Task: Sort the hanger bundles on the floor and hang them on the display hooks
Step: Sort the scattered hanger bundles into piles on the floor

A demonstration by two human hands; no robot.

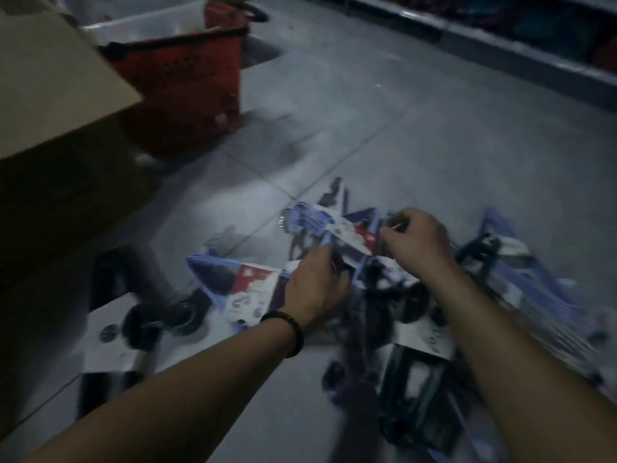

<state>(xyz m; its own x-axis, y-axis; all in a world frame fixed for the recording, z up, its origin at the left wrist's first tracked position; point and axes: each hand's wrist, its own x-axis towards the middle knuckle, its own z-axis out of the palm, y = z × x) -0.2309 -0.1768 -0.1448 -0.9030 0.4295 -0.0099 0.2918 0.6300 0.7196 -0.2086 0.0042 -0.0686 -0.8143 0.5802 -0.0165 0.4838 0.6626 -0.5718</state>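
Observation:
Several hanger bundles with paper labels lie in a heap on the grey tiled floor (400, 135). A blue bundle (314, 222) with a red and white label is lifted above the heap between both hands. My left hand (314, 285), a dark bracelet on its wrist, grips the bundle's near end. My right hand (417, 238) pinches it at the far end, fingers curled. Another blue bundle (240, 282) lies to the left, and dark bundles (414, 389) lie below the right forearm. The picture is blurred.
A red shopping basket (187, 81) stands at the back left, behind a cardboard box (50, 81). A trolley wheel (160, 319) sits at the lower left. A shelf base (500, 45) runs along the upper right.

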